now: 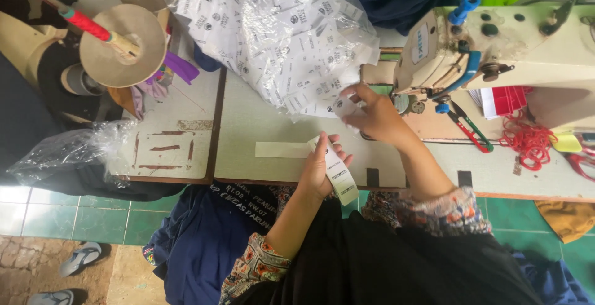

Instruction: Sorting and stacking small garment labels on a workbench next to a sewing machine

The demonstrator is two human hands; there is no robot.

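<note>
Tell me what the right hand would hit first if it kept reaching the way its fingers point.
The right hand points up-left toward the clear bag of white labels; its fingertips already seem to pinch a label at the bag's lower edge, so the bag comes first, though depth is unclear.

White labels [338, 175] printed in black and pale green are showing against a cream table [260, 137]; a cream sewing machine [527, 44] is carrying blue knobs, beside red thread [527, 141], over green floor tiles [80, 218] and floral-patterned sleeves [257, 265].
</note>
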